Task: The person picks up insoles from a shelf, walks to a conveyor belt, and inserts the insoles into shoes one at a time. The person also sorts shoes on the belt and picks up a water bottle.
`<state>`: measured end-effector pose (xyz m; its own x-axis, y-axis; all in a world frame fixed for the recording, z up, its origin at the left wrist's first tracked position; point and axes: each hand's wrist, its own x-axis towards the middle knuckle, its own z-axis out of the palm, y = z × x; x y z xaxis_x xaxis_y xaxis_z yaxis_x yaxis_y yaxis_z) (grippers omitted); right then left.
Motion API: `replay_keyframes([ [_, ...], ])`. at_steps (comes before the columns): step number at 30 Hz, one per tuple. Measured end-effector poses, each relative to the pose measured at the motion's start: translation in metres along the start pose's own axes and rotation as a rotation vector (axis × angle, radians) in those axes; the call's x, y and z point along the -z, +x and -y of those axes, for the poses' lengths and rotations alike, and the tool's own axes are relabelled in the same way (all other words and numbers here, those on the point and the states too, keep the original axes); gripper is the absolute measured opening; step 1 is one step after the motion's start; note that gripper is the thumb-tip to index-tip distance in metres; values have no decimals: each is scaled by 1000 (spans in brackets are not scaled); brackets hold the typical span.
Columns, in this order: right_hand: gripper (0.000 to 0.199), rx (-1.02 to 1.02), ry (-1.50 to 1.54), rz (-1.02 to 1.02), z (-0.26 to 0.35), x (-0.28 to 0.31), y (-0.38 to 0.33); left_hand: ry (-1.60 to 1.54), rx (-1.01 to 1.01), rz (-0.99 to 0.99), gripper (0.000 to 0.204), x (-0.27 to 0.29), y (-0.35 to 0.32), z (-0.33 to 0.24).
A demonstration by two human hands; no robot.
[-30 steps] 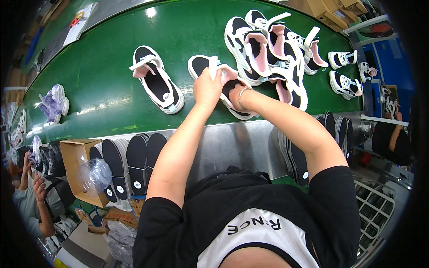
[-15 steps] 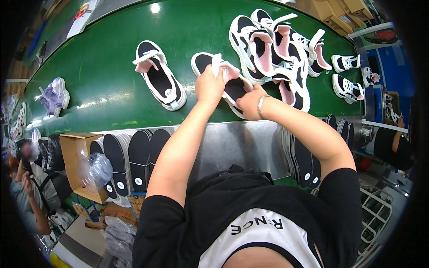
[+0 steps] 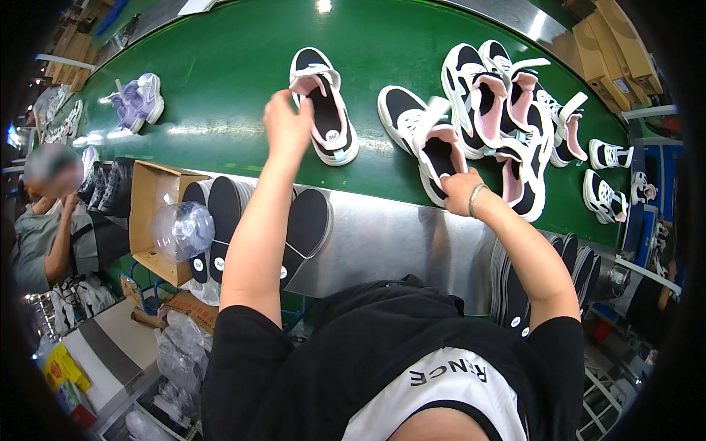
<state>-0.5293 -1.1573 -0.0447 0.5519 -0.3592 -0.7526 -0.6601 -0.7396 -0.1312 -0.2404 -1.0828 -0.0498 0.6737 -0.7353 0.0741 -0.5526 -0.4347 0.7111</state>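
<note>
A black and white sneaker with pink lining [image 3: 401, 117] lies toe away on the green table. My right hand [image 3: 463, 191] grips its heel end, thumb at the collar. To the left is a similar sneaker [image 3: 340, 141] with a dark insole and a round white label inside its heel. My left hand [image 3: 287, 125] is at the left side of that sneaker's collar, thumb and fingers apart, holding nothing; whether the fingertips touch it is unclear. Just beyond my right hand, several matching sneakers [image 3: 463, 70] lie bunched together, some overlapping.
Lilac shoes [image 3: 140, 103] stand at the table's left end, small black and white sneakers [image 3: 609, 156] at its right. Bundled black insoles [image 3: 305, 220] and an open carton [image 3: 151, 220] with clear plastic line the near metal ledge [image 3: 390, 235]. Another person [image 3: 55, 213] is at far left.
My left hand has left the middle sneaker and moved left to the other sneaker. The right hand stays at the middle sneaker's heel. The whole view has shifted.
</note>
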Motion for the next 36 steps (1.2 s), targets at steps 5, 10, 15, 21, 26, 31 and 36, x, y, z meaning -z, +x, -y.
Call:
replay_keyframes([
  [5, 22, 17, -215, -254, 25, 22, -21, -330, 424, 172, 51, -31, -8, 56],
  [10, 18, 447, 382, -751, 60, 64, -11, -178, 255, 156, 42, -71, -52, 4],
  [15, 23, 147, 350, -330, 80, 73, 94, -220, 233, 139, 34, -70, -61, -19],
  [21, 27, -101, 98, -143, 108, 83, 126, -341, 294, 240, 29, -78, -62, 22],
  [26, 33, -133, 81, -151, 109, 74, 134, -326, 211, 240, 26, -83, -62, 27],
  [31, 34, 42, 225, -231, 95, 66, 144, -381, 330, 331, 27, -62, -56, -2],
  [36, 19, 482, 453, -627, 31, 79, 41, 165, -350, -174, 51, -58, -75, -54],
])
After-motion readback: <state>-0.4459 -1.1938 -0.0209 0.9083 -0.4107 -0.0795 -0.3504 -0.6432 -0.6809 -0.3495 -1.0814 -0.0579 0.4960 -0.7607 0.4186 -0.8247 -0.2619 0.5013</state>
